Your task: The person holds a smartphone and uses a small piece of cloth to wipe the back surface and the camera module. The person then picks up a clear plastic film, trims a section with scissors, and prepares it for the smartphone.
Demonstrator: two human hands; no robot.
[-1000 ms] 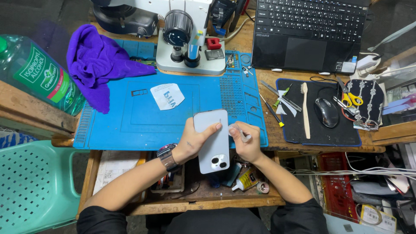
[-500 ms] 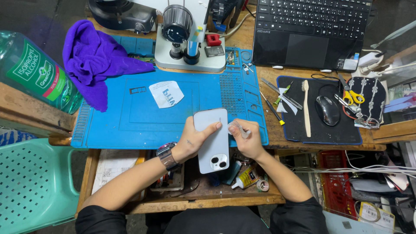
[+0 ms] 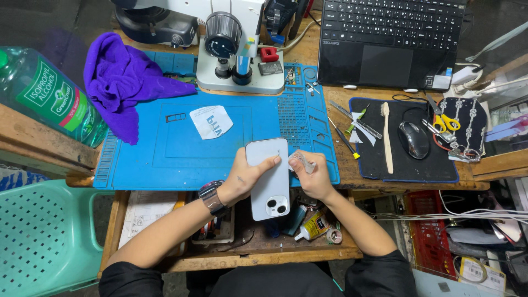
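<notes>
— Since a second ago: little shift. My left hand keeps the white phone pinned back-up at the near edge of the blue mat, camera end toward me. My right hand now shows a small clear piece pinched at the fingertips; before it looked more like a thin tool at the phone's right edge.

— Grip on each side?

— Left: fingers wrapped over the phone's left side, thumb laid across the back, closed on it. Right: narrow pinch on the clear piece, just beside the phone's right edge. Cannot tell whether piece and phone touch.

— What is the piece?

— Too small to say. Clear, maybe a film or a small plastic part.

— How to do it well, in your judgement?

— Keep the phone flat and half on the mat so it doesn't tip off the desk edge toward my lap. Thumb pressure light, mid-back, away from the lenses. Work the right hand along the edge in small moves, wrist braced on the bench. Glue tube sits just below my right wrist; mind the sleeve. Tweezers and brush lie beyond the right hand, within reach. Purple cloth is well off beyond the left.
</notes>
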